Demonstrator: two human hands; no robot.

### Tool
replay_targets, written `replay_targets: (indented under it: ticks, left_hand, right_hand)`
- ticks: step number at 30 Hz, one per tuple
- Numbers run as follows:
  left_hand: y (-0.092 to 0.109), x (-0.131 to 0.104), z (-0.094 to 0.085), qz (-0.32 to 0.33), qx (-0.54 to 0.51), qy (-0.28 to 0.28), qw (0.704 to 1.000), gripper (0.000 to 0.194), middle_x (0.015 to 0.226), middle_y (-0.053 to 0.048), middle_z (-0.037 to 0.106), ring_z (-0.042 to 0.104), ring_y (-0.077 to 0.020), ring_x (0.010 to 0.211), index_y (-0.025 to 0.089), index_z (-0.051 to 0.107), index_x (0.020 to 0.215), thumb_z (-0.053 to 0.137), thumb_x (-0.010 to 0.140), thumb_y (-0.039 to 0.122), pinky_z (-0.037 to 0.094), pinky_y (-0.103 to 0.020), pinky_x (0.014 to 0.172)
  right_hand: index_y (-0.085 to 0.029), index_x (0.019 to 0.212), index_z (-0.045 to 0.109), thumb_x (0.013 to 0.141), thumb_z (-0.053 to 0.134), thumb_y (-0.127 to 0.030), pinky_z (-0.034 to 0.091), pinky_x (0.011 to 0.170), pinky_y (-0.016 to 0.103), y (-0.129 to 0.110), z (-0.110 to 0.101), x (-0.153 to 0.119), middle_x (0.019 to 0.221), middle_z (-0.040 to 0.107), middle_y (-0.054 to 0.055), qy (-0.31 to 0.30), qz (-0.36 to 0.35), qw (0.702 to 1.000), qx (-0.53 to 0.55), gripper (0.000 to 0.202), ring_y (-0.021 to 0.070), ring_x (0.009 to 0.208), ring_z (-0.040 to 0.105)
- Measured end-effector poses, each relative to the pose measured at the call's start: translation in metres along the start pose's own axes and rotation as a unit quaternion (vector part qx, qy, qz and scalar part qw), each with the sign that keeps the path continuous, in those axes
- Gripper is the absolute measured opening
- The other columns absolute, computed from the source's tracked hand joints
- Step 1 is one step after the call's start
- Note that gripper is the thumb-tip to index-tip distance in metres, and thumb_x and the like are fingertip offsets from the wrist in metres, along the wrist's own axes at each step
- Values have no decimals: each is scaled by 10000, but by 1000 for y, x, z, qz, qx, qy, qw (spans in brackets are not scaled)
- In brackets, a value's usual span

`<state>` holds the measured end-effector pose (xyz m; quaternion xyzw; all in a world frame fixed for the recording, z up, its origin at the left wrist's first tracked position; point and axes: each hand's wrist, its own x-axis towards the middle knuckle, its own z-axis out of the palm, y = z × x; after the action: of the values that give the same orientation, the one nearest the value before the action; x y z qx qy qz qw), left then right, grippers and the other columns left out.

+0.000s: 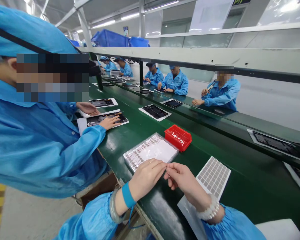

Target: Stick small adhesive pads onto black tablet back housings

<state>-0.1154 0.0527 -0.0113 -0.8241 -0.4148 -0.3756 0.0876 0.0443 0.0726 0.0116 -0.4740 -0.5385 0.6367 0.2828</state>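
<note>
My left hand (pixel 148 178) and my right hand (pixel 181 178) meet at their fingertips above the green bench. Both are pinched closed, and whatever lies between the fingers is too small or hidden to make out. Just beyond my left hand is a clear tray (pixel 162 151) with rows of small parts with thin leads on its left and far side. A red bin (pixel 183 133) holding small white pieces stands behind the tray's right corner. Beside my right wrist lies a white sheet of grey square stickers (pixel 215 173), partly covered by my forearm.
At my left a co-worker in blue (pixel 50 143) has both hands at a device on a white sheet (pixel 105 120). Across the green bench (pixel 252 186) sit several other workers. More dark devices (pixel 155 111) lie along the line. A metal beam (pixel 202 55) crosses overhead.
</note>
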Motion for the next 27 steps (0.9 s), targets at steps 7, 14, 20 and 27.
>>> replay_targets:
  ticks: [7,14,20,27]
  left_hand:
    - [-1,4,2,-66,0,-31,997,207,730,-9,657,642,-136,676,182,601,836,416,929,187,527,-235,642]
    - [-22,18,1,-139,16,-45,989,324,1097,-125,643,608,-228,997,149,612,1032,423,798,30,478,-407,885]
    - [61,13,-4,-200,-240,-201,928,384,683,0,612,589,-144,675,189,597,750,309,968,322,454,-253,651]
    - [131,7,30,-284,-546,-299,730,359,598,46,466,445,-99,588,174,485,661,497,855,476,381,-209,598]
  right_hand:
    - [-185,669,538,780,542,-415,385,443,207,4,0,4,560,576,-33,18,-66,992,-102,256,67,426,482]
    - [-197,707,507,817,512,-418,371,449,222,4,-23,-21,493,480,-67,60,-48,988,-137,247,85,411,461]
    - [-221,927,623,931,405,-224,434,666,251,15,-50,-92,796,648,22,77,-277,843,-456,218,141,713,594]
    - [-206,983,624,908,496,-280,433,630,243,45,-83,-162,774,632,31,164,-221,885,-376,167,135,678,576]
